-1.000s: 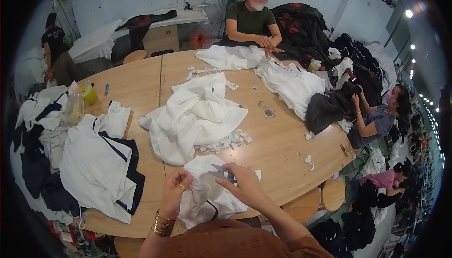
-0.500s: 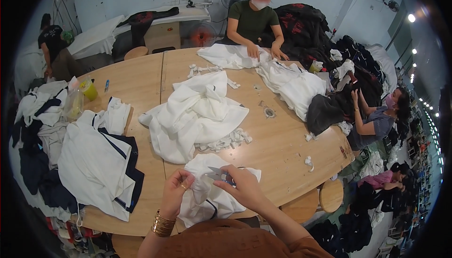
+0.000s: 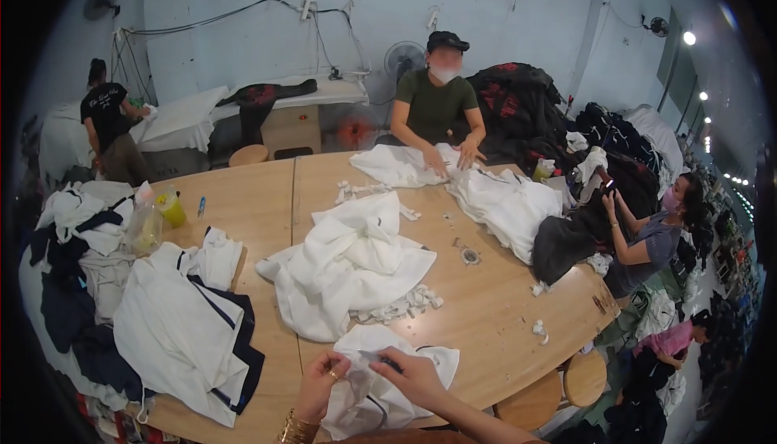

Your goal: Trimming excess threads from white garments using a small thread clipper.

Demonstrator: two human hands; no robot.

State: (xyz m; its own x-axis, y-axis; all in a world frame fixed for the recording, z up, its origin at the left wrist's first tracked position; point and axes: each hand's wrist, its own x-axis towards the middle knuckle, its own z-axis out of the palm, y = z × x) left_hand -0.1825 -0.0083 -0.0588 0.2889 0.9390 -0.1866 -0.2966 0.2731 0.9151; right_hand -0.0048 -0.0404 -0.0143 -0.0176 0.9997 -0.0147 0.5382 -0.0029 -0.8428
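Note:
A white garment (image 3: 374, 407) with a dark stripe lies bunched at the table's near edge, under both my hands. My left hand (image 3: 322, 383) pinches its edge between thumb and fingers. Closed around a small pair of metal scissors (image 3: 367, 356), my right hand (image 3: 411, 378) holds the blades against the cloth, pointing toward my left hand. The fingers hide most of the handles. Just beyond lies a larger heap of white garments (image 3: 348, 262), with white fabric scraps (image 3: 402, 305) along its right side.
White and navy garments (image 3: 182, 327) cover the table's left side, near a yellow-green cup (image 3: 171, 209). Across the table (image 3: 477, 327), a co-worker (image 3: 437, 108) handles white cloth (image 3: 396, 165). Another person (image 3: 647, 233) stands at the right. Wooden stools (image 3: 584, 378) stand at the near right.
The view has tilted upward, so the table and my hands sit lower in the picture. Both hands keep their hold on garment and scissors. The person at far left stands more upright, one arm raised.

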